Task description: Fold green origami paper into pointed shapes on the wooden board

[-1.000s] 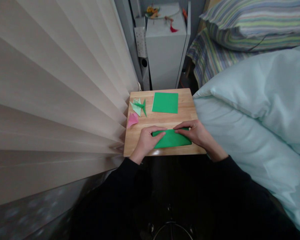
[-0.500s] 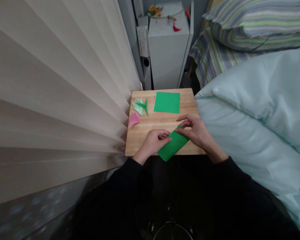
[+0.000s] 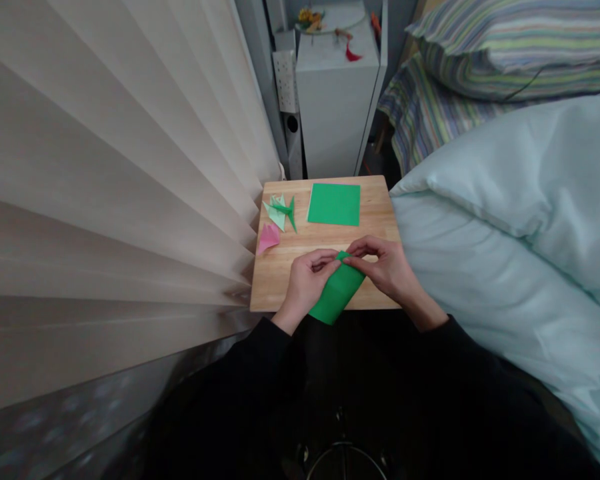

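Note:
A folded sheet of green origami paper (image 3: 337, 293) is held between both hands over the near edge of the small wooden table (image 3: 290, 267). My left hand (image 3: 307, 280) pinches its upper left side with thumb and fingers. At the paper's top corner, the thumb and fingers of my right hand (image 3: 380, 263) are closed on it, close to the left fingertips. The paper's lower end juts past the table edge. Behind the hands lies a flat green paper stack (image 3: 334, 205).
At the table's left are a pink folded paper piece (image 3: 269, 238) and green folded paper pieces (image 3: 280, 209). A pleated curtain (image 3: 180, 167) borders the left, a bed with a pale quilt (image 3: 505, 200) the right. A white cabinet (image 3: 335, 113) stands behind.
My left hand has moved up along the paper's edge, and my right hand has shifted left. Both sets of fingertips are closer together, and the paper is tilted more upright.

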